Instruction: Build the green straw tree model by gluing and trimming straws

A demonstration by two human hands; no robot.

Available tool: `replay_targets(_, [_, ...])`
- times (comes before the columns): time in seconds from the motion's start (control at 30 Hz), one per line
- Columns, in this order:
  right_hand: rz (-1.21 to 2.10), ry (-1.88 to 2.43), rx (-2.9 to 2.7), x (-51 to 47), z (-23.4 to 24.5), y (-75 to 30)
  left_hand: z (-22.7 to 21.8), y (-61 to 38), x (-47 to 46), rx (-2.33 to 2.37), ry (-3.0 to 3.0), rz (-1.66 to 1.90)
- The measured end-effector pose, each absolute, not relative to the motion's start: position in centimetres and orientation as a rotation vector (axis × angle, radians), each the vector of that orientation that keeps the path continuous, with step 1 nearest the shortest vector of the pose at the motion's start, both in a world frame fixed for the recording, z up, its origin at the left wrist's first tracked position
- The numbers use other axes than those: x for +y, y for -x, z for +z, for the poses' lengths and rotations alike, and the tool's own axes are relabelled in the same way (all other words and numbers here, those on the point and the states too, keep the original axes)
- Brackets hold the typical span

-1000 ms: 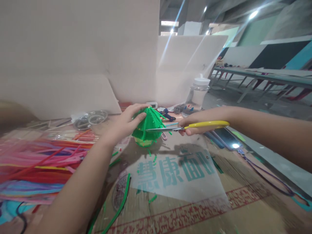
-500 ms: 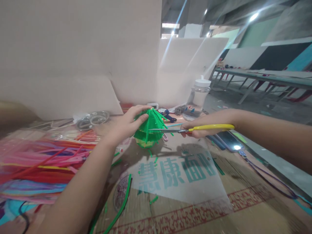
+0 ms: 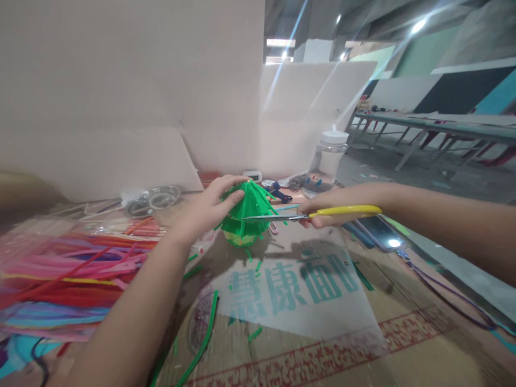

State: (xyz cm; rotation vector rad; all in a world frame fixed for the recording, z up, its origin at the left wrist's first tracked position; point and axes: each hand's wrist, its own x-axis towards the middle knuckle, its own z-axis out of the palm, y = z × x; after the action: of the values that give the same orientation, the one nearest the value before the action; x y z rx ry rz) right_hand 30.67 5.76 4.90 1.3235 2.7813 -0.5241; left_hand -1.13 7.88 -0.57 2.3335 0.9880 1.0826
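Observation:
My left hand (image 3: 215,207) is closed around the upper left side of a green cone-shaped craft (image 3: 252,209), built from pipe cleaners over a yellowish base. Strands hang loose along its right edge. In my right hand (image 3: 312,212) is a pair of scissors (image 3: 344,211) with yellow handles, held level. The blades point left and lie across the craft's front, among the lower strands; whether they cut into a strand I cannot tell. Small green pipe cleaner snippets (image 3: 255,334) are scattered below on the table covering. A long green pipe cleaner (image 3: 205,336) curves near the front.
Bundles of coloured pipe cleaners (image 3: 72,269) lie at the left, with clear tape rolls (image 3: 163,199) behind them. A lidded bottle (image 3: 325,161) stands at the back right. A phone (image 3: 381,234) with a strap lies by the right edge. White boards (image 3: 133,80) rise behind.
The scissors and my right hand have shifted slightly left and down, the blades lying a bit lower across the craft. My left hand keeps its hold.

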Motion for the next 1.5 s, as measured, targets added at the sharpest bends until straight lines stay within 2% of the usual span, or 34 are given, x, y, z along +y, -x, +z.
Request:
replay_targets(0.17, [-0.773,-1.264,2.685,6.3,4.4,-30.6,-0.4,1.1,7.7,0.985,-2.370,1.064])
replay_targets(0.47, [-0.548,-1.196,2.628,5.2,5.9,-28.8,-0.2,1.1,7.4,1.003,-2.346,1.033])
replay_targets(0.7, [-0.827,-1.014,2.669,4.9,6.1,-28.1,0.0,0.8,7.2,0.988,-2.401,1.037])
replay_targets(1.03, [-0.839,-1.073,2.654,4.7,5.9,-28.3,-0.2,1.0,7.4,0.996,-2.379,1.018])
replay_targets(1.2, [-0.763,-0.957,2.662,2.7,3.5,-28.8,-0.5,1.5,8.1,0.986,-2.171,1.066])
replay_targets(1.5, [-0.652,-1.158,2.713,-0.1,-3.9,-28.9,-0.4,1.1,7.9,1.027,-2.117,1.108])
